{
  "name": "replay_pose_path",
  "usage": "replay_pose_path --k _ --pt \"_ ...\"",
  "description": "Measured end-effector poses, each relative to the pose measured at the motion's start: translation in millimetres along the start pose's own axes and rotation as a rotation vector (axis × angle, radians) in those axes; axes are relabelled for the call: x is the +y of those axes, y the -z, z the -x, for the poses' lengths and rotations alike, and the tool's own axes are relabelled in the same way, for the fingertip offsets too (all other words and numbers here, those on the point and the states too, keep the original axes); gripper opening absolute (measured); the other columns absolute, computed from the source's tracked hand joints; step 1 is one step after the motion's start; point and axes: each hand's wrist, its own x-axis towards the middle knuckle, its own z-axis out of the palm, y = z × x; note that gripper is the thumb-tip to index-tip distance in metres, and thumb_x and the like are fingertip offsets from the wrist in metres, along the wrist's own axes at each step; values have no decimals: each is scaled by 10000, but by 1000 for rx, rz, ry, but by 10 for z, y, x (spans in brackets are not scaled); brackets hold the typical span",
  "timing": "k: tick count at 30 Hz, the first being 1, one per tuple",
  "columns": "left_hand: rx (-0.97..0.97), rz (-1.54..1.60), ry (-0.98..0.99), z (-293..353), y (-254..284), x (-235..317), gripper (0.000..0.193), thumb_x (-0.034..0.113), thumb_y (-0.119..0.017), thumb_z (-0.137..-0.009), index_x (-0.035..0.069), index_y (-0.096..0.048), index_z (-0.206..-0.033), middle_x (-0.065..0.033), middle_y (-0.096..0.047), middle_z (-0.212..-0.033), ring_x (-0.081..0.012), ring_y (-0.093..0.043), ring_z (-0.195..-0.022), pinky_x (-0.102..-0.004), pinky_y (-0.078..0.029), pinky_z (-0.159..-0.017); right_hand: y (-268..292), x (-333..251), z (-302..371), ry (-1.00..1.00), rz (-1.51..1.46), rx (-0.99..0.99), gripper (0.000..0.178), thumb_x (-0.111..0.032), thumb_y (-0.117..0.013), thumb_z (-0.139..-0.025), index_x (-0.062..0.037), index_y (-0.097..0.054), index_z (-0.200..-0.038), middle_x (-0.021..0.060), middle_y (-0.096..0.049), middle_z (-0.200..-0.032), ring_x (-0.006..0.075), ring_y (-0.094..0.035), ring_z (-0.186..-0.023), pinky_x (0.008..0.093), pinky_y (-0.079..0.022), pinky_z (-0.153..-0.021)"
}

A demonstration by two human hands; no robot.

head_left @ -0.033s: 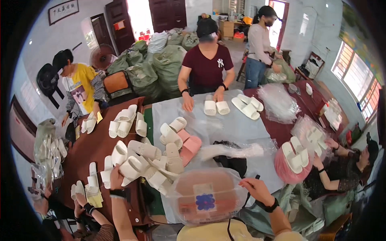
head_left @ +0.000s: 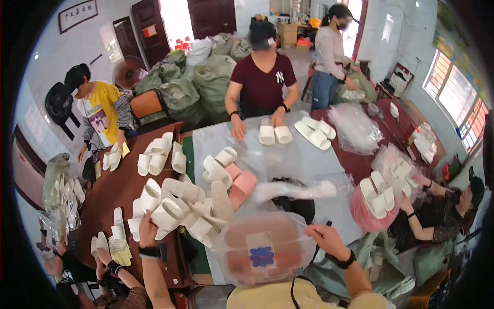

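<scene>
My left hand (head_left: 148, 230) is closed on a white slipper (head_left: 169, 215) at the left edge of a heap of slippers; its fingertips are partly hidden. Close above that hand is another white slipper (head_left: 151, 194). My right hand (head_left: 329, 240) pinches the right edge of a clear plastic bag (head_left: 288, 225) printed with a blue flower. Through the bag a pinkish-brown shape shows; I cannot tell what it is. Just beyond the heap lies a pink slipper (head_left: 241, 186).
Across the table a person in a dark red shirt (head_left: 263, 85) touches a white slipper pair (head_left: 275, 133). People also work at left and right. A pink bundle (head_left: 363, 215) carries white slippers. Clear bags (head_left: 355, 129) lie at far right; green sacks (head_left: 218, 87) stand behind.
The whole view has shifted very slightly. Both my hands keep their holds.
</scene>
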Motion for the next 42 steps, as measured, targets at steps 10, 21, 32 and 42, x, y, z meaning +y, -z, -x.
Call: replay_pose_path --k 10,21,32,42 --pt "-68 558 538 1497 -2097 414 334 58 -377 -882 -101 -424 -1172 -215 -513 -1156 -272 -492 -1083 -362 -364 -980 -387 -96 -143 113 -109 -639 469 -244 -501 -892 -84 -351 -1306 132 -589 -1061 235 -567 -960 316 -430 -819" --pt "-128 417 597 1877 -2721 -205 452 89 -473 -880 2 -312 -1293 -167 -411 -1276 -305 -499 -1083 -359 -380 -935 -405 444 -20 -51 -25 -76 584 -320 -597 -822 -28 -374 -1276 150 -537 -1075 248 -581 -816 316 -466 -712" --pt "-38 -960 -36 1618 -2276 -779 434 98 -590 -802 0 -448 -1201 -123 -518 -1052 -190 -517 -864 -303 -436 -694 -696 89 35 64 410 -167 972 -468 -700 -642 -33 -204 -1356 181 -425 -1052 346 -535 -892 377 -477 -673" --pt "-322 -906 65 1908 -2413 -774 474 109 -627 -785 -4 -437 -1204 -166 -415 -1084 -190 -536 -723 -300 -451 -685 -652 148 -357 235 336 -318 682 -206 -657 -732 -70 -332 -1317 198 -396 -1262 328 -499 -1043 362 -424 -852"
